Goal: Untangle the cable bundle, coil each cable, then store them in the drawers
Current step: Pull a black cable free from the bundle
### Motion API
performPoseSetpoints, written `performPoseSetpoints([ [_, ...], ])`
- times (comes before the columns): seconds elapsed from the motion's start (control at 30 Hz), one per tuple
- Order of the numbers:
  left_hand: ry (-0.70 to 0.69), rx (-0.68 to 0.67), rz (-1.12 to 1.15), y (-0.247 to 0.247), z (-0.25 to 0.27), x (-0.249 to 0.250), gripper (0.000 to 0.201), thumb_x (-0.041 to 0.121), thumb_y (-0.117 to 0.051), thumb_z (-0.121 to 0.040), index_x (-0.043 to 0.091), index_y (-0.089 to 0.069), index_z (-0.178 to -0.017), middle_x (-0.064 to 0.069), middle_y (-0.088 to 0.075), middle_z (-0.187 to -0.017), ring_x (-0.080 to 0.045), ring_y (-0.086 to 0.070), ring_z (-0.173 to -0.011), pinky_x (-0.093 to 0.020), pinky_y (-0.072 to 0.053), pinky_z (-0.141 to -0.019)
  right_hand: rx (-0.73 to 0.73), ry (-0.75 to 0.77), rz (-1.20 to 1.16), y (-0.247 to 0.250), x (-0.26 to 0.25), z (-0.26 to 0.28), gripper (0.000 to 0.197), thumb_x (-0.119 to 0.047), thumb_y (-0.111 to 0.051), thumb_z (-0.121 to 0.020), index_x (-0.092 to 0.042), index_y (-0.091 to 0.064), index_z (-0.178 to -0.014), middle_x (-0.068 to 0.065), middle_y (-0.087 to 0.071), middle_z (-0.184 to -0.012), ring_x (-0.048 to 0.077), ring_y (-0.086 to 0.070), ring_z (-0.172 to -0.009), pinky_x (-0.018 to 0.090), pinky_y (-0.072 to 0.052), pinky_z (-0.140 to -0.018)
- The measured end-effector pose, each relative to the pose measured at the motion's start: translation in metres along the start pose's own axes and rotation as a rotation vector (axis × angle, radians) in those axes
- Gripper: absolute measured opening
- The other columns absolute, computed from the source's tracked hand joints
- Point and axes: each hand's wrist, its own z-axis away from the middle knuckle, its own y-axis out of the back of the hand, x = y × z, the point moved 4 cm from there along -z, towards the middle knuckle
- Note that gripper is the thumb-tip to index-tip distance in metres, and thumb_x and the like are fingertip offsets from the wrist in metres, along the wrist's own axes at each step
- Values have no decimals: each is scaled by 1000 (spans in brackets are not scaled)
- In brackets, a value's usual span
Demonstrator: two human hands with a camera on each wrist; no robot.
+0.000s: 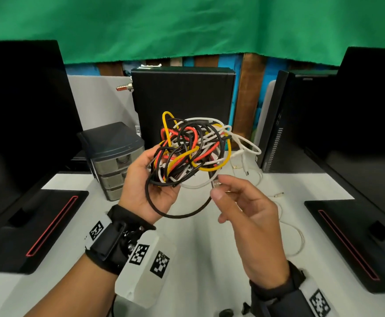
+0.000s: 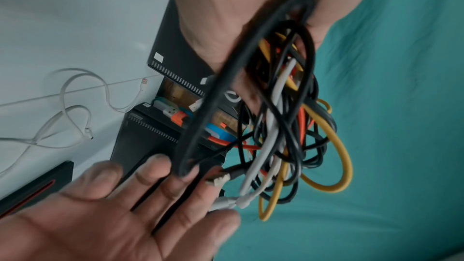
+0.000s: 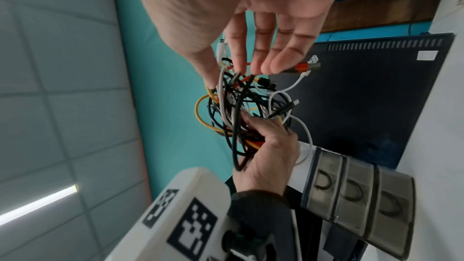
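A tangled cable bundle (image 1: 191, 149) of black, white, red and yellow cables is held up above the white table (image 1: 198, 248). My left hand (image 1: 157, 179) grips it from below left, fingers curled into the strands (image 3: 268, 146). One black loop hangs under that palm. My right hand (image 1: 216, 187) pinches a black cable's metal plug (image 1: 214, 183) between thumb and forefinger at the bundle's lower right edge, its other fingers spread loosely (image 2: 125, 205). The small drawer unit (image 1: 113, 161) with three closed translucent drawers (image 3: 356, 195) stands behind my left hand.
A loose white cable (image 1: 299, 239) lies on the table to the right (image 2: 70, 110). A black computer tower (image 1: 182, 99) stands behind the bundle, another tower (image 1: 276, 124) at the right. Monitors with black bases (image 1: 49, 225) (image 1: 347, 236) flank the table.
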Motion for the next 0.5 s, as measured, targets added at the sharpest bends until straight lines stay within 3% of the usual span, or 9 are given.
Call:
performPoseSetpoints([
  [0.1, -5, -58, -20, -6, 4, 0, 38, 29, -46, -101, 0, -69, -99, -13, -76, -82, -22, -75, -66, -29, -58, -50, 23, -7, 11, -1, 0, -1, 19, -36, -82, -75, -33, -78, -94, -3, -72, -81, 12, -59, -74, 24, -49, -59],
  [0.17, -5, -90, -92, -6, 6, 0, 40, 34, -45, -101, 3, -69, -112, -13, -76, -97, -24, -76, -83, -35, -62, -64, 5, -9, -6, -3, -1, -3, 7, -21, -79, -83, -23, -79, -89, 6, -72, -81, 14, -59, -71, 25, -47, -54],
  [0.23, -5, -94, -165, -4, 7, 0, 44, 37, -48, -99, 7, -65, -127, -14, -71, -115, -28, -72, -99, -44, -61, -85, -9, -14, -41, -4, -3, -4, 17, -2, -69, -89, -15, -78, -82, 11, -71, -78, 16, -58, -65, 26, -44, -50],
  [0.3, -10, -106, -210, -4, 9, -1, 45, 37, -50, -97, 9, -64, -130, -15, -68, -123, -30, -69, -105, -46, -52, -98, -23, -31, -111, -3, -4, -6, 29, 4, -62, -91, -15, -78, -77, 12, -70, -75, 16, -57, -61, 24, -43, -48],
  [0.37, -3, -142, -218, -5, 10, -2, 45, 36, -49, -97, 9, -64, -130, -17, -68, -122, -31, -70, -102, -47, -55, -96, -40, -49, -182, -3, -5, -8, 33, 5, -60, -91, -17, -78, -73, 9, -69, -73, 15, -57, -60, 23, -43, -49],
  [0.43, 12, -162, -212, -6, 9, -3, 45, 34, -48, -97, 8, -61, -131, -17, -70, -114, -28, -74, -90, -44, -62, -82, -38, -73, -226, -5, -6, -10, 29, 0, -63, -88, -17, -79, -72, 6, -67, -69, 14, -54, -59, 22, -42, -50],
  [0.47, 16, -165, -221, -5, 9, -3, 47, 33, -48, -97, 6, -59, -133, -19, -70, -115, -28, -74, -88, -43, -62, -80, -33, -89, -254, -6, -7, -11, 22, -6, -67, -84, -18, -79, -72, 4, -67, -68, 14, -54, -59, 22, -42, -50],
  [0.5, 16, -171, -242, -4, 9, -3, 49, 33, -49, -97, 6, -57, -137, -21, -67, -122, -30, -72, -95, -45, -60, -86, -33, -101, -294, -7, -8, -11, 13, -12, -70, -77, -18, -80, -72, 3, -68, -69, 13, -55, -59, 21, -43, -50],
])
